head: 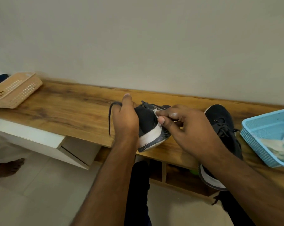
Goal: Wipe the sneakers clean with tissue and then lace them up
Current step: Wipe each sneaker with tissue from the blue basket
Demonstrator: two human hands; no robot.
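Our left hand [125, 118] is curled round the dark sneaker [146, 121], gripping it tilted on its side on the wooden worktop [64, 108], white sole edge toward us. A loose dark lace [110, 118] trails from under that hand. Our right hand [187, 128] has thumb and fingers drawn together, pinching a small scrap of white tissue [156, 111] against the shoe's upper. The second sneaker [221, 121] lies just beside our right hand, laces in. A blue basket [252, 136] holding crumpled tissues sits right; a beige basket [15, 90] far left.
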